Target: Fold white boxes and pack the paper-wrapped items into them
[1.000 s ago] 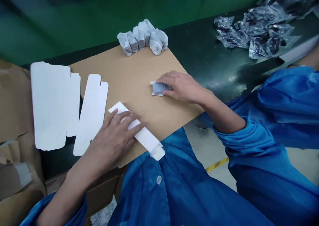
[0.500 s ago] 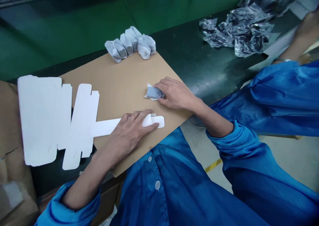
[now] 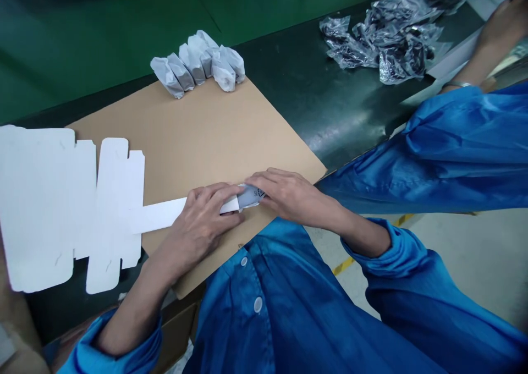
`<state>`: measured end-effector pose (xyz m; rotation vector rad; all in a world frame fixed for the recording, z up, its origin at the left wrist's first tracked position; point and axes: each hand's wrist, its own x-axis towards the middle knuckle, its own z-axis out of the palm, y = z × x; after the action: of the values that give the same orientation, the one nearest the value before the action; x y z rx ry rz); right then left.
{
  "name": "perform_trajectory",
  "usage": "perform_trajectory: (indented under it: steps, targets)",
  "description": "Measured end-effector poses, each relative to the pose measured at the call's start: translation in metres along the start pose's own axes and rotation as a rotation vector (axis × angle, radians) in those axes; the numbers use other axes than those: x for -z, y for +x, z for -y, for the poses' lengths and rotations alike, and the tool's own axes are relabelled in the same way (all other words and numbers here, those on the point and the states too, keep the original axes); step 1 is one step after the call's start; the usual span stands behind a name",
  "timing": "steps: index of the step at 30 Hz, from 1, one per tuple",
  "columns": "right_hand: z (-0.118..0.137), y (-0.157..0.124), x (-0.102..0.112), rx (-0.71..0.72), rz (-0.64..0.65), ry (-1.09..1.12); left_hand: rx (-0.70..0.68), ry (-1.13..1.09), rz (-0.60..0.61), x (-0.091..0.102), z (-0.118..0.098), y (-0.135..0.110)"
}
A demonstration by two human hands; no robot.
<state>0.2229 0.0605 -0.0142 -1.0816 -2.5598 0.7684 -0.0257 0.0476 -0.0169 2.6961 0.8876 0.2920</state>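
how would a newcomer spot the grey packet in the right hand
Find the brown cardboard sheet on the dark bench, then its near edge. There the right hand holds the grey packet at the end of the white box. Unlike the wrapped bundles at the far edge, it shows a dark printed mark.

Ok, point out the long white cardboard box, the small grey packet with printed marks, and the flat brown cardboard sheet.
Long white cardboard box (image 3: 160, 215): head view, exposed upper face.
Small grey packet with printed marks (image 3: 248, 196): head view, visible side.
Flat brown cardboard sheet (image 3: 198, 137): head view, bare upper surface.
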Motion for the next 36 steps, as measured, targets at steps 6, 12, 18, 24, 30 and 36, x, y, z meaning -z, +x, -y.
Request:
perform_trajectory:
  steps: [6, 12, 18, 24, 30, 36]
  targets:
    - [0.018, 0.002, -0.025, -0.019, -0.188, -0.157, 0.026, -0.024, -0.109, -0.004, 0.001, -0.003]
    - [0.018, 0.0, -0.043, -0.151, -0.392, 0.153, 0.041, 0.034, -0.169, -0.01, 0.003, -0.006]
    - [0.005, 0.002, -0.041, -0.122, -0.406, 0.313, 0.132, -0.037, -0.249, -0.014, 0.004, -0.005]
    - [0.016, 0.011, -0.049, -0.207, -0.457, 0.384, 0.158, -0.058, -0.273, -0.014, 0.004, -0.004]
    - [0.009, 0.016, -0.046, -0.073, -0.413, 0.294, 0.193, 0.02, -0.199, -0.01, 0.005, 0.001]
    - [-0.001, 0.026, -0.031, -0.265, -0.294, 0.476, 0.242, 0.168, -0.214, -0.008, 0.014, -0.001]
